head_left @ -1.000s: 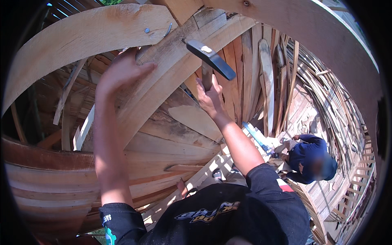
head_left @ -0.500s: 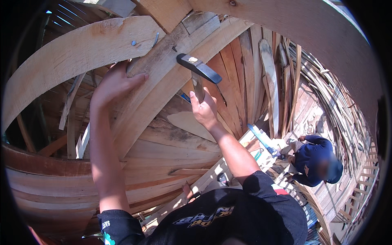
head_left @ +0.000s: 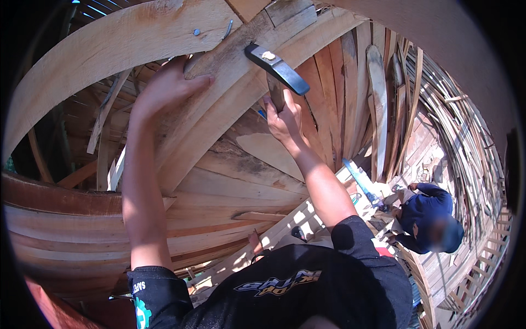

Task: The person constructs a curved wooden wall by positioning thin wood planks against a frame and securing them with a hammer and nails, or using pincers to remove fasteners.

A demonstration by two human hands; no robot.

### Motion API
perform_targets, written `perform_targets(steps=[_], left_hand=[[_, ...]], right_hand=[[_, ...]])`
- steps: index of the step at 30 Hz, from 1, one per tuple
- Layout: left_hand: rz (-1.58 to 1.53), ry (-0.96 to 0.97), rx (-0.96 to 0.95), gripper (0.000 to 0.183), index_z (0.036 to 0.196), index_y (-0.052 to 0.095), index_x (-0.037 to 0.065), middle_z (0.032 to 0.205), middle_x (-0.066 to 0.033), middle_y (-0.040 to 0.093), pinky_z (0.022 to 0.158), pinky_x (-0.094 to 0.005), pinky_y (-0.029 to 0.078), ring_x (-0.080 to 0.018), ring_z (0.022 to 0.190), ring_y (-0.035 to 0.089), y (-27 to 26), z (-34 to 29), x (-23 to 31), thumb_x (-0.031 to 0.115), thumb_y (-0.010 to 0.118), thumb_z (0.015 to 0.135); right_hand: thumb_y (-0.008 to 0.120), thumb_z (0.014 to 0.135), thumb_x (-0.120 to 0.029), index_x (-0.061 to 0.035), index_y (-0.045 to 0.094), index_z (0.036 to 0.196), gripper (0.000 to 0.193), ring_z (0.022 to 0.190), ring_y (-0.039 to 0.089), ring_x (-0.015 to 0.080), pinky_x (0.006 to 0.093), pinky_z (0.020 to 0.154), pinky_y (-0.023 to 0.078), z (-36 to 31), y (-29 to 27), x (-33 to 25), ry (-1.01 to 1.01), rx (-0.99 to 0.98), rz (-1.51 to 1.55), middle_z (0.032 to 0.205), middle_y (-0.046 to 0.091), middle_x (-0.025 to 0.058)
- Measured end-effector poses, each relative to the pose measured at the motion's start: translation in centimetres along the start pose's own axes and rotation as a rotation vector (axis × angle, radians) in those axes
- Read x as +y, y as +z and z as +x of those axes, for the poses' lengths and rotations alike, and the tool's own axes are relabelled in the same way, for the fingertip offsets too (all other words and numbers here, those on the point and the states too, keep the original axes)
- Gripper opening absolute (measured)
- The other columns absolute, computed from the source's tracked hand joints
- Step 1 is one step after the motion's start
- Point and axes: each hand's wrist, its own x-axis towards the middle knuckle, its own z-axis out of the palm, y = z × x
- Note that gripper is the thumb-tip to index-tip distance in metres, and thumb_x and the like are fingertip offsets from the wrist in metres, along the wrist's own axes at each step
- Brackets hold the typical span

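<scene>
My right hand [head_left: 285,119] is closed round the wooden handle of a hammer [head_left: 286,75]. Its dark metal head lies over a pale timber beam [head_left: 230,82], one end right by a nail that it mostly covers. My left hand [head_left: 167,90] grips the same beam farther left. The thumb rests on its face, and the fingers pass out of sight behind it. Above that hand, a curved timber [head_left: 118,52] meets the beam. A bent nail [head_left: 228,29] and a blue-grey nail head [head_left: 196,32] show near its end.
Curved hull-like planking [head_left: 241,192] spreads below the beam. Upright planks [head_left: 378,104] lean beyond my right hand, with a blue handsaw [head_left: 361,182] below them. At the right a co-worker in dark blue [head_left: 424,214] is low down near stacked wood strips [head_left: 466,131].
The hammer head has shifted slightly up and left against the beam, to the nail that showed clear of it before. My left hand keeps its hold. The whole view has shifted a little.
</scene>
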Motion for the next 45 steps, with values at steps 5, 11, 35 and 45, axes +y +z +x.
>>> perform_targets(steps=[5, 11, 35, 45], left_hand=[[-0.016, 0.004, 0.063, 0.092, 0.135, 0.045, -0.002, 0.135, -0.0268, 0.048, 0.104, -0.0398, 0.037, -0.0369, 0.124, 0.048, 0.0, -1.7, -2.0, 0.062, 0.064, 0.072], [-0.090, -0.050, 0.071, 0.105, 0.141, 0.038, 0.000, 0.139, -0.0270, 0.044, 0.106, -0.0441, 0.036, -0.0367, 0.128, 0.045, -0.7, -0.8, -0.9, 0.082, 0.040, 0.076], [-0.037, 0.239, 0.344, 0.071, 0.125, 0.051, -0.005, 0.117, -0.0277, 0.057, 0.094, -0.0473, 0.044, -0.0406, 0.113, 0.054, -0.2, -6.6, -0.9, 0.055, 0.055, 0.087], [-0.387, 0.216, -0.353, 0.058, 0.127, 0.049, -0.001, 0.127, -0.0214, 0.052, 0.098, -0.0416, 0.044, -0.0371, 0.119, 0.051, 22.9, -27.6, -6.8, 0.031, 0.067, 0.083]], right_hand=[[0.058, 0.095, -0.029, -0.0057, 0.046, 0.081, 0.030, 0.050, 0.052, 0.0101, 0.0264, 0.045, 0.041, -1.4, -0.3, -3.0, -0.210, 0.164, 0.345, 0.056, 0.051, 0.0000], [0.058, 0.095, -0.026, -0.0039, 0.047, 0.082, 0.028, 0.046, 0.046, 0.0075, 0.0230, 0.044, 0.038, -1.0, 1.1, -1.5, -0.003, 0.152, 0.268, 0.055, 0.047, 0.0004], [0.065, 0.088, -0.028, 0.0002, 0.056, 0.084, 0.030, 0.055, 0.059, 0.0303, 0.0386, 0.054, 0.044, -11.9, -8.0, 1.7, 0.329, -0.136, -0.300, 0.061, 0.057, 0.0181], [0.065, 0.082, -0.024, 0.0075, 0.065, 0.095, 0.034, 0.079, 0.067, 0.0355, 0.0434, 0.072, 0.052, -46.5, -25.2, 7.1, 1.337, -0.499, -0.923, 0.083, 0.068, 0.0234]])
